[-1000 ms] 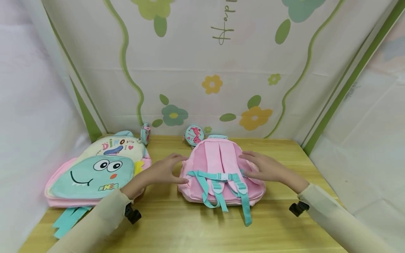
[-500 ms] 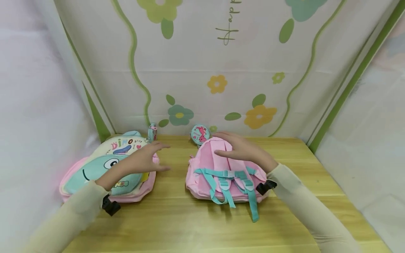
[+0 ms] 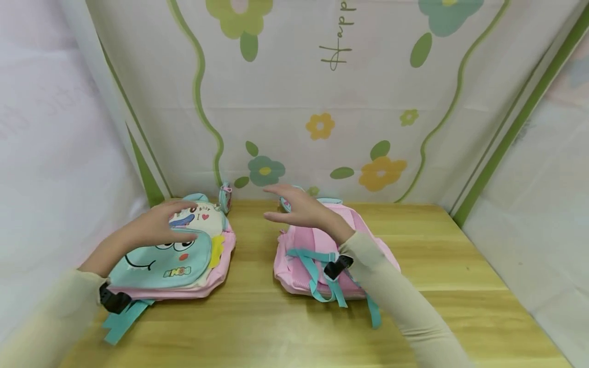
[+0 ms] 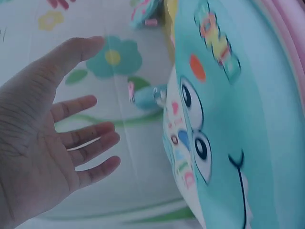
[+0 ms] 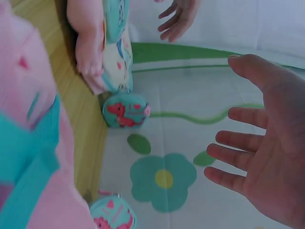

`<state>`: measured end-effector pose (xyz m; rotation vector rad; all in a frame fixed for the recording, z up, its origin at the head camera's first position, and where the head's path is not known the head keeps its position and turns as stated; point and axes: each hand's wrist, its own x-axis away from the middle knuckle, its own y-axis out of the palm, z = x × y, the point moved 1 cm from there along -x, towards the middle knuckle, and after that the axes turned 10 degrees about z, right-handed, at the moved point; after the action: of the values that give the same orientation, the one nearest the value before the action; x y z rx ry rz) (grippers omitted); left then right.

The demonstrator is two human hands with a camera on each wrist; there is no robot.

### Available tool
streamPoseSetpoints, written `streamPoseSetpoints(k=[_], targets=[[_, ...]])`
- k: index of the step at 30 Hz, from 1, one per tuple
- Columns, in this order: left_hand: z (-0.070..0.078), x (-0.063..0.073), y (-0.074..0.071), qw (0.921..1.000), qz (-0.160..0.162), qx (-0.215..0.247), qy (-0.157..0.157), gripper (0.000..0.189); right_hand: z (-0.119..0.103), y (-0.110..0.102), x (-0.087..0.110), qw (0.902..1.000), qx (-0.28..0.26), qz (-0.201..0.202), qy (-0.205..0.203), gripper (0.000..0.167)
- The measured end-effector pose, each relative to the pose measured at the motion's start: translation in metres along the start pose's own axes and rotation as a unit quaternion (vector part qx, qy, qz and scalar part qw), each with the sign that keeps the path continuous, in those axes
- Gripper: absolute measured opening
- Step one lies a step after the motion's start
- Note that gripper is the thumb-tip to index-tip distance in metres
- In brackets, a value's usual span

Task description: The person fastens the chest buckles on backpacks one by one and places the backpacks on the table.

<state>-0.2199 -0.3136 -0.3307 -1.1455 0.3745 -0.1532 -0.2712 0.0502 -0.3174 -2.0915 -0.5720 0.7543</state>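
Observation:
My left hand (image 3: 154, 225) is held with spread fingers above the dinosaur backpack (image 3: 184, 273), which lies front side up at the left. In the left wrist view the fingers (image 4: 97, 174) are apart from its teal face panel (image 4: 257, 143). My right hand (image 3: 301, 208), fingers extended and holding nothing, is raised over the left part of a pink backpack (image 3: 294, 276). This second backpack shows its strap side, with teal webbing (image 3: 315, 271) hanging onto the table; the right forearm covers part of it.
A small round pouch (image 5: 125, 110) hangs by the dinosaur backpack's top. Another round pouch (image 5: 112, 212) lies behind the pink backpack, mostly hidden by my right hand in the head view. White flower-printed cloth (image 3: 257, 117) walls in the wooden table (image 3: 257, 327).
Both hands have moved left: the left from beside the pink backpack to above the dinosaur backpack, the right from the pink backpack's right side to its left. Neither backpack shifted visibly on the table.

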Motion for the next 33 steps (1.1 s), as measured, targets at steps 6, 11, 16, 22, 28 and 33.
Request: streamPoseSetpoints(k=[6, 11, 16, 22, 28, 33], targets=[[-0.038, 0.009, -0.005, 0.9993, -0.01, 0.017, -0.031, 0.086, -0.017, 0.024, -0.019, 0.9999, -0.003, -0.014, 0.002, 0.075], [-0.058, 0.013, -0.004, 0.9983, -0.018, 0.019, -0.052, 0.087, -0.021, 0.051, -0.027, 0.9995, 0.008, -0.029, -0.001, 0.075], [-0.073, 0.016, -0.007, 0.9969, -0.027, 0.016, -0.073, 0.086, -0.024, 0.076, -0.033, 0.9986, 0.006, -0.052, 0.002, 0.076], [-0.091, 0.023, -0.011, 0.9953, -0.032, 0.02, -0.089, 0.082, -0.032, 0.097, -0.036, 0.9971, -0.02, -0.072, 0.016, 0.081], [-0.106, 0.034, -0.011, 0.9938, -0.045, 0.024, -0.099, 0.081, -0.037, 0.113, -0.035, 0.9953, -0.029, -0.089, 0.026, 0.082], [-0.114, 0.042, -0.013, 0.9934, -0.05, 0.017, -0.102, 0.082, -0.038, 0.125, -0.032, 0.9946, -0.026, -0.097, 0.026, 0.084]])
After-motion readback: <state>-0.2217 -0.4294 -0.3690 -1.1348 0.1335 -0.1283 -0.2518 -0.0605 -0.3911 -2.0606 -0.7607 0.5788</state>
